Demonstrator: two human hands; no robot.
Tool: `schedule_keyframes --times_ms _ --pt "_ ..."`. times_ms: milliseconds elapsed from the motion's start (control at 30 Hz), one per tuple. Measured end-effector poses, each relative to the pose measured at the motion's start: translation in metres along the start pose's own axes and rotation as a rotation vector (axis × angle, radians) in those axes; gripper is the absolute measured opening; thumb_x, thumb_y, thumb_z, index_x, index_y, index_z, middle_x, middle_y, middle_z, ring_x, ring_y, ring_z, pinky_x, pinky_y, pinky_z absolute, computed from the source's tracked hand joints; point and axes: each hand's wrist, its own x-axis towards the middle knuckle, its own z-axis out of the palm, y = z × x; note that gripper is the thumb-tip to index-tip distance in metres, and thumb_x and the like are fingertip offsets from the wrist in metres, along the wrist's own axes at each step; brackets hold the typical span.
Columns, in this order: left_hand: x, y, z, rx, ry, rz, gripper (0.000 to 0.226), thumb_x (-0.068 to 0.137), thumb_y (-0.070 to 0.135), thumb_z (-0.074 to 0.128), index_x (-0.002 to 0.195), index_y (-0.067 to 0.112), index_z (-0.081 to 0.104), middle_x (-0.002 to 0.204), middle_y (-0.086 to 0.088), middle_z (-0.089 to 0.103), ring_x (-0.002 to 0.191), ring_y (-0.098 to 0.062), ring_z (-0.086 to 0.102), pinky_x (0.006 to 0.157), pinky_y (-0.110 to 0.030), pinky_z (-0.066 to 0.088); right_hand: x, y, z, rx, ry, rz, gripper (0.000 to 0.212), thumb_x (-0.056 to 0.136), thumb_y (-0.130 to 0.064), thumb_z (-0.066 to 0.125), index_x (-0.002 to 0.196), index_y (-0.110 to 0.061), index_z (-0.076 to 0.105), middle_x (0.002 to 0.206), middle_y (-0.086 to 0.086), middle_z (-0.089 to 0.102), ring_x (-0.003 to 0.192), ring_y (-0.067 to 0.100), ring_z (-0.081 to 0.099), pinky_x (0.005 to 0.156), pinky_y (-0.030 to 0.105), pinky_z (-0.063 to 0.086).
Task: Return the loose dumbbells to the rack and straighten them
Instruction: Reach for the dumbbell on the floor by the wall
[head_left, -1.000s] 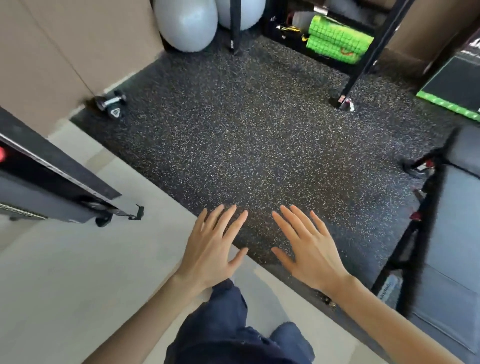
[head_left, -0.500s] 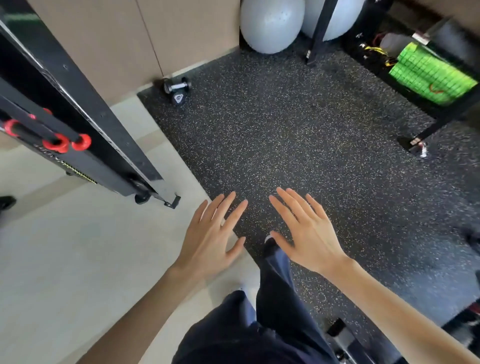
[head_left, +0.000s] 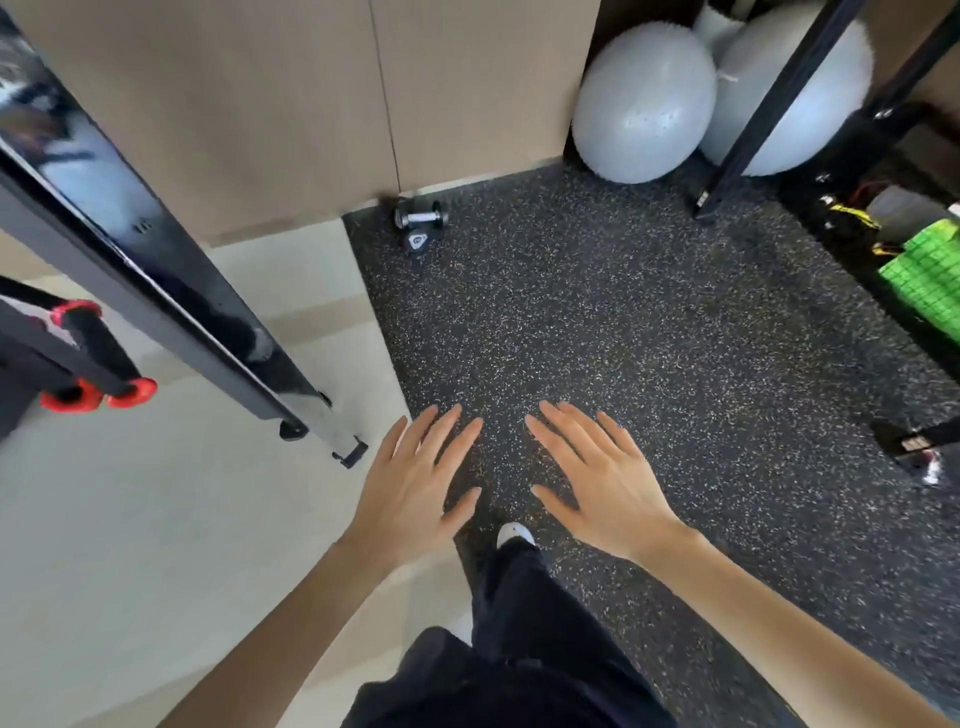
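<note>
Empty hands out front, dumbbells waiting by the wall

Both the left hand (head_left: 410, 493) and right hand (head_left: 597, 488) hover palm-down with fingers (head_left: 447, 431) spread apart, holding nothing. Two small dumbbells (head_left: 418, 223) lie together on the speckled rubber floor (head_left: 623, 338) against the wall panel (head_left: 311, 104), well ahead. No rack is clearly identifiable. Grabbing both at once risks one slipping or rolling, since they lie crossed.
</note>
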Motion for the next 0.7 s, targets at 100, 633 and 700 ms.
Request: schedule_keyframes --times_ms 100,633,700 --pt "0.054 0.002 -0.011 0.005 0.042 -0.025 0.062 0.089 0.050 0.037 0.142 0.017 0.041 0.144 -0.009 0.044 0.132 -0.031 0.040 0.109 -0.047 0.029 0.042 0.047 -0.021 -0.018 -0.016 -0.039 0.067 0.088 -0.051 0.047 0.146 -0.021 0.028 0.150 0.003 0.035 0.138 0.023 0.031 0.111 0.049 0.029" --pt "0.253 -0.081 -0.039 -0.001 0.105 -0.070 0.060 0.087 0.047 0.038 0.138 0.016 0.048 0.139 -0.010 0.049 0.126 -0.032 0.047 0.105 -0.048 0.035 0.228 0.156 -0.039 0.006 0.043 -0.089 0.063 0.090 -0.047 0.044 0.144 -0.017 0.032 0.147 0.005 0.039 0.134 0.023 0.038 0.108 0.048 0.034" --pt "0.286 -0.104 -0.049 0.010 0.110 -0.044 0.061 0.088 0.047 0.037 0.139 0.016 0.046 0.140 -0.010 0.048 0.128 -0.031 0.045 0.106 -0.048 0.034 0.262 0.164 -0.044 0.021 0.054 -0.085 0.063 0.090 -0.044 0.048 0.143 -0.015 0.033 0.145 0.006 0.041 0.132 0.023 0.041 0.106 0.048 0.036"
